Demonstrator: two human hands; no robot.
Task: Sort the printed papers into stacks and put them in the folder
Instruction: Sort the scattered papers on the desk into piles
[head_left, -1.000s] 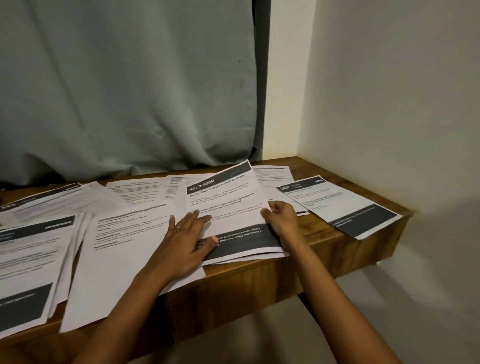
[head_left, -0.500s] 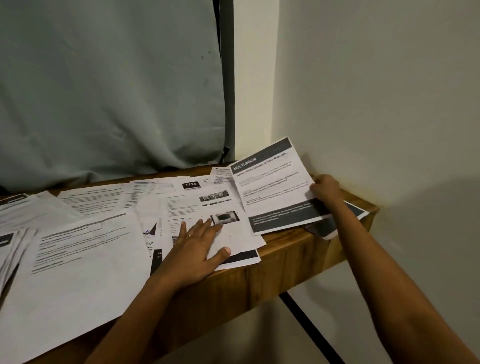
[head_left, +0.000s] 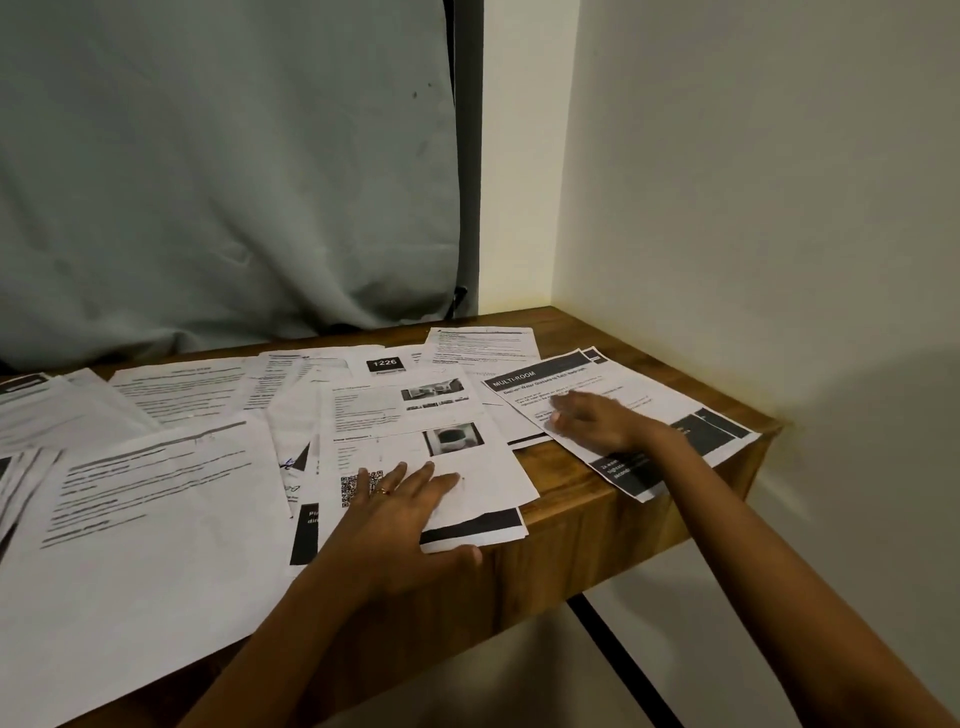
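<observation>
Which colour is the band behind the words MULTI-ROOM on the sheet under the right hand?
Dark grey, nearly black, with white letters on the MULTI-ROOM sheet; head view.

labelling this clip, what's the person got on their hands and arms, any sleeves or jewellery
Both forearms are bare as far as the frame shows, with no sleeves, watch or gloves in view. The left hand wears a thin ring with a small reddish spot on one finger. The right hand is motion-blurred; no ring or band can be made out.

Two hands, left (head_left: 400, 525) and right (head_left: 597, 421); one table (head_left: 597, 525); over ten papers (head_left: 156, 519).
</observation>
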